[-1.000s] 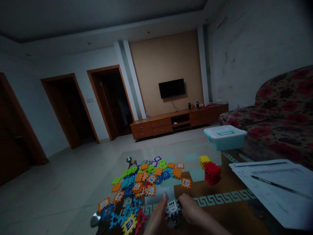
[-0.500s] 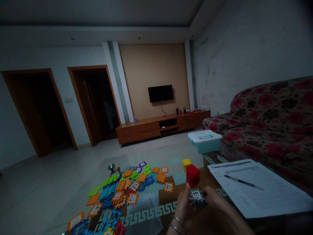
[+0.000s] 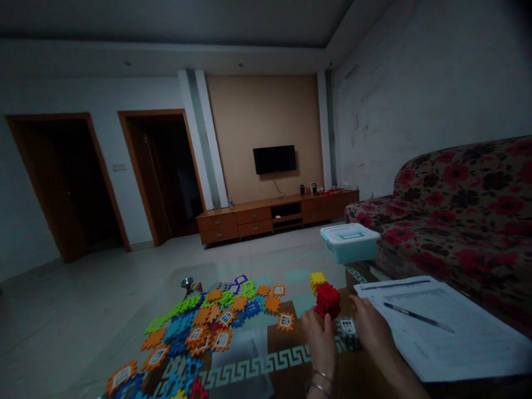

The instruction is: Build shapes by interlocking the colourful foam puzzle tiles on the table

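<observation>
My right hand holds a grey cube of interlocking foam tiles with a white window tile on one face. It sits low over the glass table, just right of a red foam cube. My left hand, with bangles at the wrist, rests beside the grey cube and below the red cube, its fingers curled; whether it touches the grey cube I cannot tell. A yellow foam cube stands behind the red one. Loose foam tiles in orange, blue and green lie spread to the left.
Papers with a pen lie at the table's right. A teal lidded plastic box stands at the far table corner. A floral sofa runs along the right. Tiled floor, a TV cabinet and doorways lie beyond.
Both hands carried the grey cube up and rightward, from near the front table edge to beside the red cube. My view swung right and steadied.
</observation>
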A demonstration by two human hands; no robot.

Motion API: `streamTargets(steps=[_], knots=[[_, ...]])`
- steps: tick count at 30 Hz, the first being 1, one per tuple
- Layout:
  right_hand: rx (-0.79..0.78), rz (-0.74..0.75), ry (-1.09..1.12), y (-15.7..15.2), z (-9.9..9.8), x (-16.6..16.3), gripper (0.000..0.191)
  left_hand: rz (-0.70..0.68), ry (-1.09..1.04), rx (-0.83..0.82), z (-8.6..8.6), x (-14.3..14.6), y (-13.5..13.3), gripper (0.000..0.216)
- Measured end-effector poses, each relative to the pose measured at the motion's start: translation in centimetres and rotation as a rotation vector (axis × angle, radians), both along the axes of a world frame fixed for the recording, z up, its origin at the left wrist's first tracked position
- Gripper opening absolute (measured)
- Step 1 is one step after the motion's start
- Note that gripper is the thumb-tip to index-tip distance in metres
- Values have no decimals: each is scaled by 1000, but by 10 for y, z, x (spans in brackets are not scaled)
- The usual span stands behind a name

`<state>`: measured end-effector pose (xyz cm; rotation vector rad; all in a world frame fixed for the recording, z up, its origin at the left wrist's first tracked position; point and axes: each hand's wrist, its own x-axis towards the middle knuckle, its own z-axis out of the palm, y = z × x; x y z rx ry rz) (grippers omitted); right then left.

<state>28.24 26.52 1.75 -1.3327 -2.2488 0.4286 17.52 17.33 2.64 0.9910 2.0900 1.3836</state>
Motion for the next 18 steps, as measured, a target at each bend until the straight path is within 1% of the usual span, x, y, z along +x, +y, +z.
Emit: streamTargets(steps=[2, 3, 4, 5, 6, 8, 10, 12, 15, 18], knots=[[81, 105, 112, -17, 9, -20, 55, 43, 310, -128, -1, -14, -7, 46], [95, 172, 166, -25, 11, -33, 56, 54, 447, -211, -3, -22, -11, 47], [92, 235, 208, -33, 11, -47, 56, 54, 552, -300, -7, -31, -15, 48], [79, 285, 234, -40, 9, -61, 56, 40, 609, -375, -11, -40, -20, 48], [61, 316, 240, -46, 6, -76, 56, 7, 642, -437, -15, -49, -25, 48], [13, 331, 207, -53, -2, -105, 55, -71, 678, -523, -20, -67, -37, 49], [-29, 311, 156, -56, -11, -131, 53, -126, 708, -551, -21, -82, -52, 50], [-52, 298, 131, -56, -19, -155, 50, -135, 736, -561, -18, -94, -69, 51], [-64, 294, 134, -54, -25, -184, 50, -146, 748, -598, -14, -108, -93, 53], [-60, 293, 150, -56, -27, -207, 51, -181, 734, -647, -20, -123, -110, 57]])
